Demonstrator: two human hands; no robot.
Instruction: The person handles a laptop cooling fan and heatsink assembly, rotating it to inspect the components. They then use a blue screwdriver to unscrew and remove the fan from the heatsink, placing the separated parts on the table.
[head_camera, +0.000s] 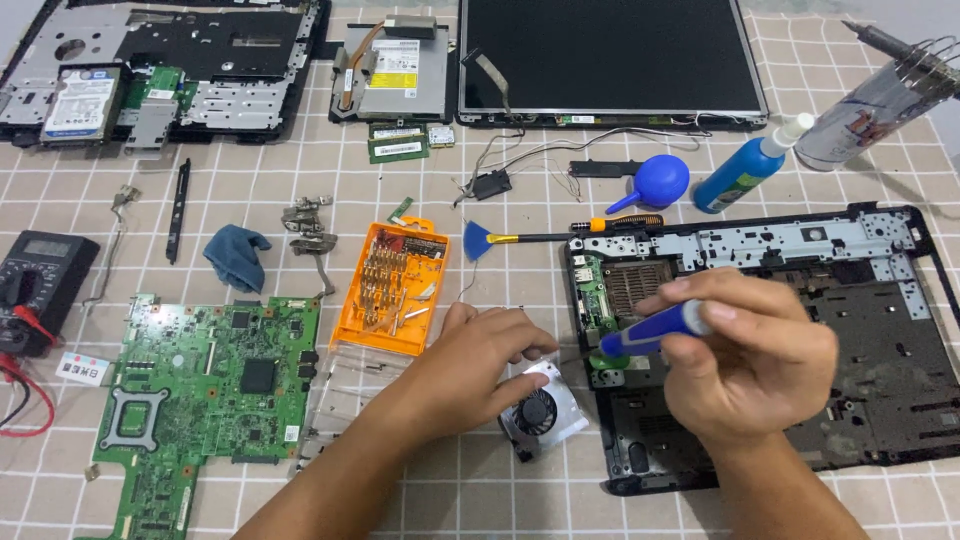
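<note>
From the head camera, the right hand (755, 365) is closed around a blue-handled screwdriver (655, 332), its shaft slanting down to the left toward the cooling fan (540, 410); whether the tip touches the fan cannot be told. The left hand (480, 355) lies on the fan's upper edge, fingers curled and pressing it down against the worktop (480, 500), a checked mat, near the middle of its front edge. Just beside the fan to the right sits the black laptop base (880, 380), reaching to the worktop's right edge. Left of the left hand an orange bit case (392, 290) lies open, and a green motherboard (215, 385) lies toward the front left corner. A multimeter (35, 285) rests at the left edge. Along the back edge lie another laptop chassis (170, 70), an optical drive (395, 75) and a screen panel (610, 60). A blue squeeze blower (660, 180), a blue bottle (745, 170) and a blue-tipped brush (480, 240) lie between the panel and the base.
</note>
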